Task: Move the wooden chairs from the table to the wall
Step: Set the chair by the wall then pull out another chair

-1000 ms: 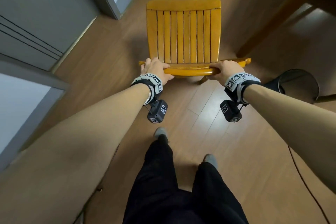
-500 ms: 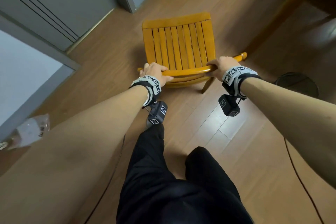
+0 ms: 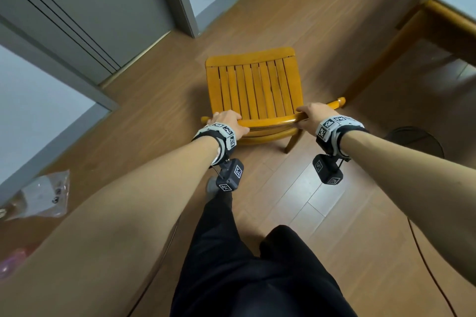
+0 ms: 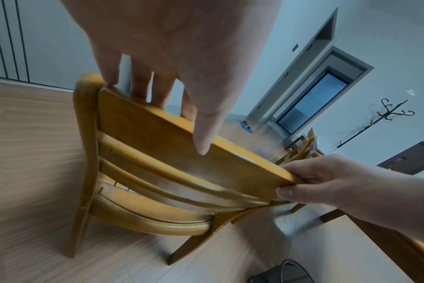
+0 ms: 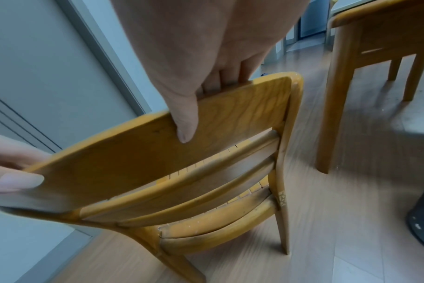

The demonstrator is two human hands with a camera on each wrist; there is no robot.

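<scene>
Both hands are on it: the left hand and the right hand each keep a closed grip on the top rail of the wooden chair, fingers hooked over, thumbs pressed behind. The chair sits on the floor between the surface at far right and the grey wall beyond. Mid-carry, I'd say; next, steer it on until it meets that wall.

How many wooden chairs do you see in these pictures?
2. One chair is gripped at its top rail by the left hand and right hand; another chair is partly visible far off. More may be hidden.
</scene>
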